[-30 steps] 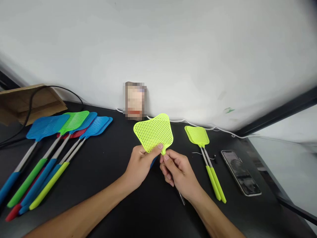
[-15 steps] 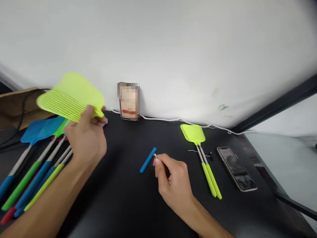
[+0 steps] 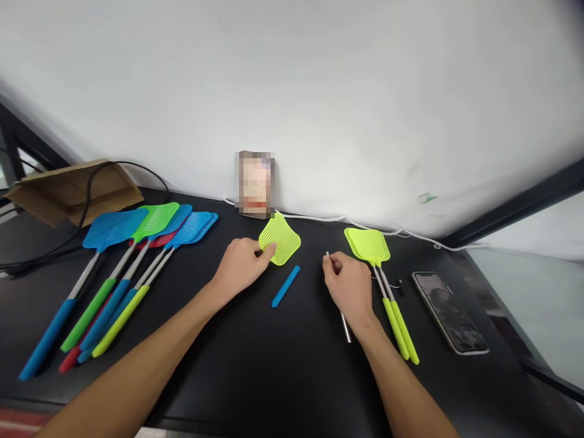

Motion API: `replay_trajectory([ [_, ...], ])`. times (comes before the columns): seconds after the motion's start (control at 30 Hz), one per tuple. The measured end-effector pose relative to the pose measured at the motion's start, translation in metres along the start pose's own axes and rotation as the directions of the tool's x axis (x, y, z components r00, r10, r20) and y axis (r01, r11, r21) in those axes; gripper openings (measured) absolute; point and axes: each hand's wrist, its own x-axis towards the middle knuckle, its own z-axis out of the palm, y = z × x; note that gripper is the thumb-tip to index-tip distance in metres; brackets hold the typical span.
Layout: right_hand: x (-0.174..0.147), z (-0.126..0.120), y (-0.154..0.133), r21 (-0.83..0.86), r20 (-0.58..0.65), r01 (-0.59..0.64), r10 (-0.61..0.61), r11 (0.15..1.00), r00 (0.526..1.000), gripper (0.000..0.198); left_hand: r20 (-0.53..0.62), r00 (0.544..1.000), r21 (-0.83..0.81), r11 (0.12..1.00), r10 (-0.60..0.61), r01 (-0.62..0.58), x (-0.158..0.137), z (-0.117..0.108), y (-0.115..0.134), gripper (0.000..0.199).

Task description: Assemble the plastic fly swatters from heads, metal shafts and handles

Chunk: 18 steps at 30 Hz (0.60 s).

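My left hand (image 3: 246,263) pinches the edge of a yellow-green fly swatter head (image 3: 285,240), low over the black table. My right hand (image 3: 349,283) is closed around a thin silver metal rod (image 3: 346,328); one end shows above the fingers and the other below the palm. Between the hands lies a loose blue handle sleeve (image 3: 286,286). Just right of my right hand rest two yellow-green fly swatters (image 3: 371,244), heads overlapping and handles toward me.
Several fly swatters (image 3: 116,228) in blue, green and red lie fanned at the left. Behind them are an open cardboard box (image 3: 86,188) and a black cable. A phone (image 3: 449,313) lies at the right; another device, its screen blurred (image 3: 255,185), leans on the wall by a white cable.
My left hand has brought the yellow-green head down and right to the table's middle. My right hand has shifted right with the rod. The view has swung left, showing more of the box.
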Motion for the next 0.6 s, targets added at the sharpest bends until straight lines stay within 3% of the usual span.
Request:
replay_trajectory([
  [0.13, 0.005, 0.005, -0.007, -0.121, 0.025, -0.047, 0.051, 0.992, 0.998, 0.02, 0.04, 0.999, 0.361, 0.932, -0.007, -0.008, -0.004, -0.009, 0.003, 0.063],
  [0.27, 0.016, 0.011, -0.015, -0.244, 0.031, -0.086, 0.096, 0.966, 0.995, 0.026, 0.01, 1.0, 0.547, 0.837, -0.019, 0.01, -0.008, -0.017, 0.004, 0.067],
  [0.4, 0.022, 0.016, -0.023, -0.258, 0.022, -0.101, 0.111, 0.961, 0.994, 0.026, 0.005, 0.998, 0.537, 0.842, 0.065, -0.058, -0.015, -0.018, 0.012, 0.069],
  [0.5, 0.02, 0.016, -0.022, -0.243, 0.027, -0.105, 0.115, 0.964, 0.993, 0.026, 0.07, 0.982, 0.441, 0.878, 0.173, -0.186, -0.025, -0.01, 0.023, 0.067],
  [0.6, 0.014, 0.013, -0.016, -0.175, 0.038, -0.068, 0.075, 0.982, 0.996, 0.027, 0.15, 0.953, 0.404, 0.863, 0.265, -0.303, -0.035, 0.003, 0.031, 0.053],
])
